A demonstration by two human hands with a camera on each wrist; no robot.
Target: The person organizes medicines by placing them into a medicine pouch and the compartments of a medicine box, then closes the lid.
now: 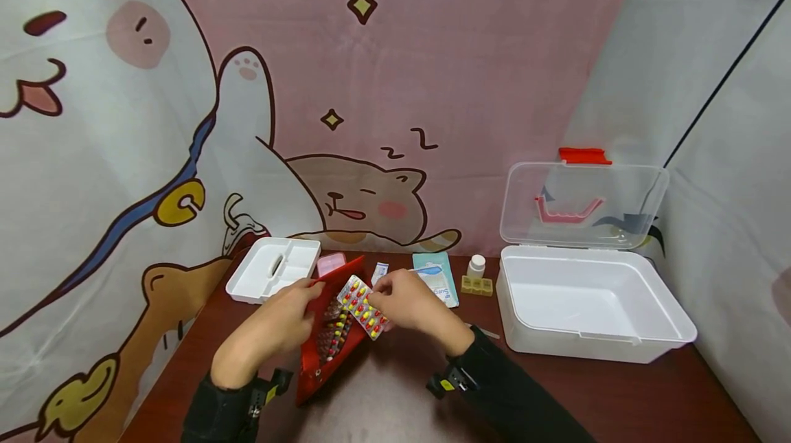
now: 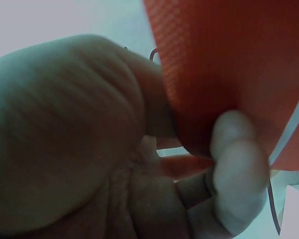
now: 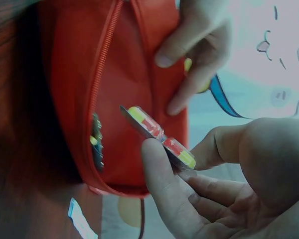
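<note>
My left hand [image 1: 272, 323] grips the edge of a red zippered pouch [image 1: 307, 384], its thumb and fingers on either side of the fabric in the left wrist view. The pouch's zipper is undone, and blister packs with red-and-yellow capsules [image 1: 338, 336] show inside. Between the thumb and fingers of my right hand [image 1: 408, 299] is a blister pack of red-and-yellow capsules [image 1: 354, 297], held at the pouch's mouth. Seen from the right wrist, this pack [image 3: 159, 137] is nearly edge-on, in front of the opening.
A white compartment tray [image 1: 250, 277] and a pink box [image 1: 331, 263] stand behind the pouch. Farther right are a blue-and-white packet [image 1: 446, 278], a white bottle [image 1: 476, 265], a yellowish pill box [image 1: 476, 286] and a white bin [image 1: 575, 336] with its clear lid raised.
</note>
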